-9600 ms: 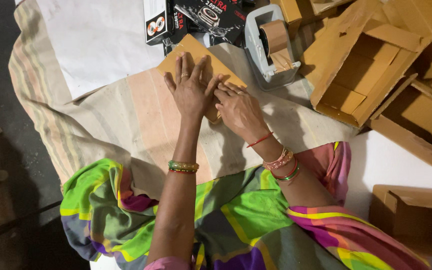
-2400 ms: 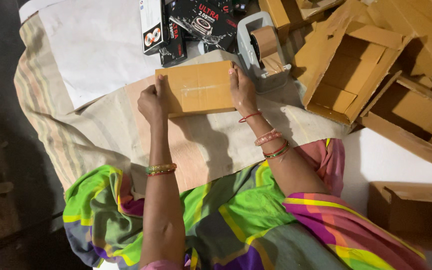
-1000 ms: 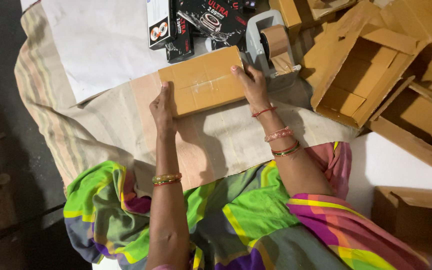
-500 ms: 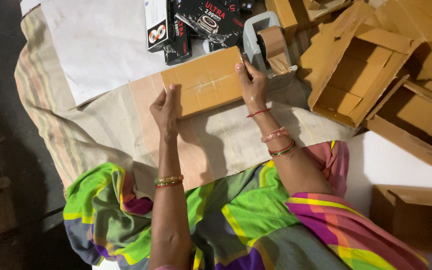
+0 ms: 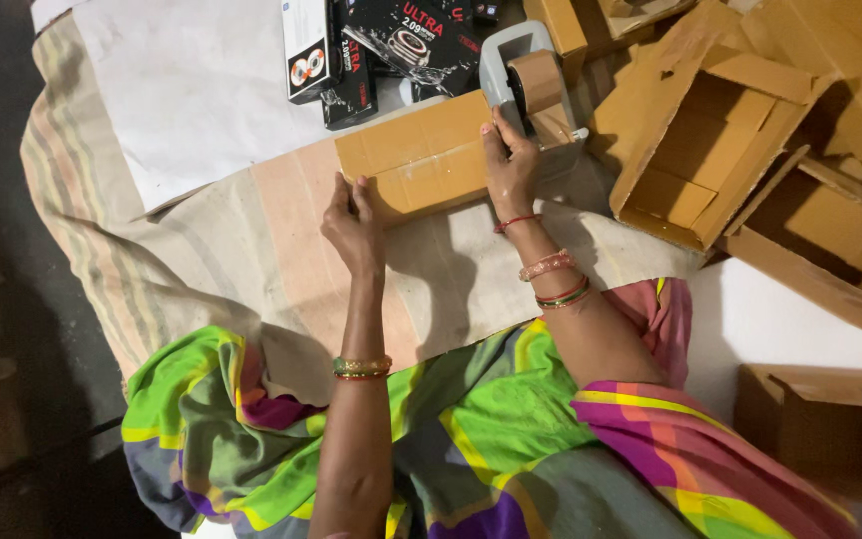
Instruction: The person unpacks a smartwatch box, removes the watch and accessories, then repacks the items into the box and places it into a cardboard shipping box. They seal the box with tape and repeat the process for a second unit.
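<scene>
Fingers (image 5: 349, 196) of the left hand (image 5: 353, 225) are curling over the near-left corner of a closed brown cardboard box (image 5: 419, 155), thumb on the near side, gripping it. Right-hand fingers (image 5: 499, 130) are pressing flat against the box's right end, palm of the right hand (image 5: 511, 170) wrapping that edge, also holding it. Box is sitting between the two hands, lying flat and slightly tilted on a striped beige cloth (image 5: 202, 269) that is covering the work surface.

Just beyond the right fingertips a grey tape dispenser (image 5: 526, 75) with a brown tape roll is standing, touching or nearly touching the box's far-right corner; cannot tell which. Beyond the left fingers, black and white printed product cartons (image 5: 371, 50) are lying in a cluster, and left of those a white sheet (image 5: 202, 90) is resting over the cloth. To the right of the right hand an open empty cardboard box (image 5: 700, 150) is lying tilted, with more flattened and open cardboard (image 5: 830, 230) piling further right. Another brown carton (image 5: 820, 429) is sitting near the lower right, well apart from both hands.

Both wrists are wearing bangles: gold-and-green on the left (image 5: 362, 367), red, pink and green ones on the right (image 5: 551, 279). Bright multicoloured garment (image 5: 451, 449) is filling the near edge below the forearms.
</scene>
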